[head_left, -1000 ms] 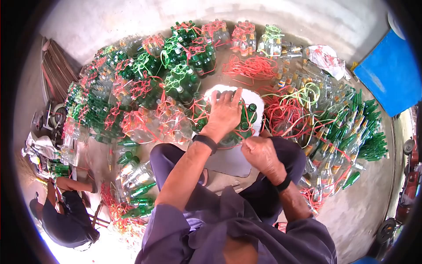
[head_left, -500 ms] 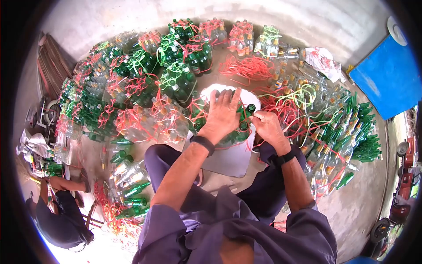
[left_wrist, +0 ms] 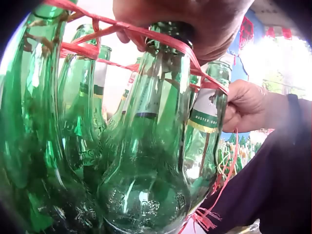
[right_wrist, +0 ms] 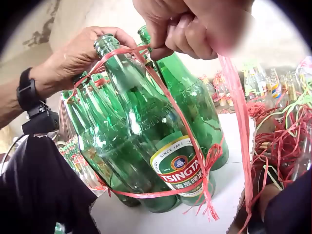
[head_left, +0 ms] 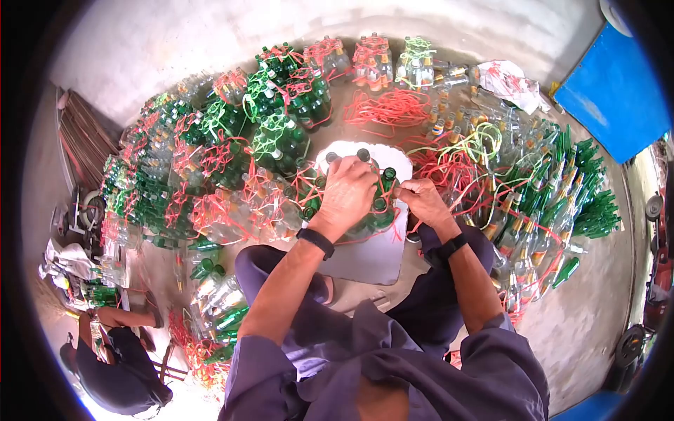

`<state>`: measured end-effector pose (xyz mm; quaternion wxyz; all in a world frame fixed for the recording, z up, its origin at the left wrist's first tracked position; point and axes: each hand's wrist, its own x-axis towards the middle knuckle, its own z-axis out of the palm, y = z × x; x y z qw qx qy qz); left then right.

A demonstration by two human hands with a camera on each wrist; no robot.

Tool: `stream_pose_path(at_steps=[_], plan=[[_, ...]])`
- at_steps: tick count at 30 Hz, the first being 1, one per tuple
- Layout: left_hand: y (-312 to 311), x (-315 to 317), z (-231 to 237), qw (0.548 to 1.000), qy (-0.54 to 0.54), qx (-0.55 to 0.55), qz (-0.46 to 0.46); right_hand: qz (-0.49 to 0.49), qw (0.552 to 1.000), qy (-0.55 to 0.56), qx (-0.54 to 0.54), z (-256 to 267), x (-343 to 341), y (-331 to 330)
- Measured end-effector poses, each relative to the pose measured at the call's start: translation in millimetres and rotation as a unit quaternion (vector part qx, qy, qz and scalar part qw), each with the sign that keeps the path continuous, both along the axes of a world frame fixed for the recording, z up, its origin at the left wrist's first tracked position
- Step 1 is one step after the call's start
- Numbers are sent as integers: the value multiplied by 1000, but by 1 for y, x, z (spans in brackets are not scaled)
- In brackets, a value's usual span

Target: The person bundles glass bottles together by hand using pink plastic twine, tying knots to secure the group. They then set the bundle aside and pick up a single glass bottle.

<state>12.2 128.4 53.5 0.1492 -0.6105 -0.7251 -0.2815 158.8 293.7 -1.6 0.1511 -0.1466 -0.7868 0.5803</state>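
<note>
A cluster of green glass bottles (right_wrist: pixel 178 165), one with a Tsingtao label, stands upright on a white board (head_left: pixel 361 266) between my knees. Red plastic twine (right_wrist: pixel 161 196) circles the bodies low down, and another strand loops round the necks. My left hand (head_left: pixel 347 193) lies over the tops with its fingers curled about a bottle neck (left_wrist: pixel 168 48); its palm hides that mouth. At the right side of the cluster, my right hand (head_left: pixel 425 203) pinches the neck twine beside a bottle neck. A long loose red strand (right_wrist: pixel 239 112) hangs down from it.
Tied bottle bundles (head_left: pixel 281 140) crowd the floor on the left and back. Loose red twine (head_left: pixel 386 109) lies behind the board. Untied bottles (head_left: pixel 540 203) and tangled twine (head_left: pixel 456 165) lie to the right. Another person (head_left: pixel 119 365) sits at lower left.
My left hand's fingers, stretched flat over the bottle tops before, are now curled in. My right hand has moved from near the knee up to the bottle necks.
</note>
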Motion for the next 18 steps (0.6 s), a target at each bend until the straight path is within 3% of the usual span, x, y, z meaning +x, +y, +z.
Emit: stream_pose_path(at_steps=[5,7,11,12,13,14,16,17,18], plan=[[-2,-2,1,998,-1,-56,-15,-21,999,30,-15,-19,-5,-8],[-1,-3,-1,998,-9,-57,-16,18,994,-2,105,-20,-7,-7],[1,-5,-7,997,6,-73,-3,89,977,-15,192,-20,-15,0],[2,-6,-9,996,7,-85,1,37,994,-101,27,-22,-21,0],[2,-7,-10,996,7,-89,1,-16,973,-185,-140,-24,-24,1],[2,-7,-12,995,17,-97,3,-15,972,-184,-143,-26,-24,3],[3,-7,-10,994,28,-108,4,79,989,-102,71,-21,-23,6],[2,-6,-9,992,29,-122,8,79,989,-102,67,-25,-24,8],[2,-5,-8,990,30,-135,12,112,975,-94,167,-28,-26,10]])
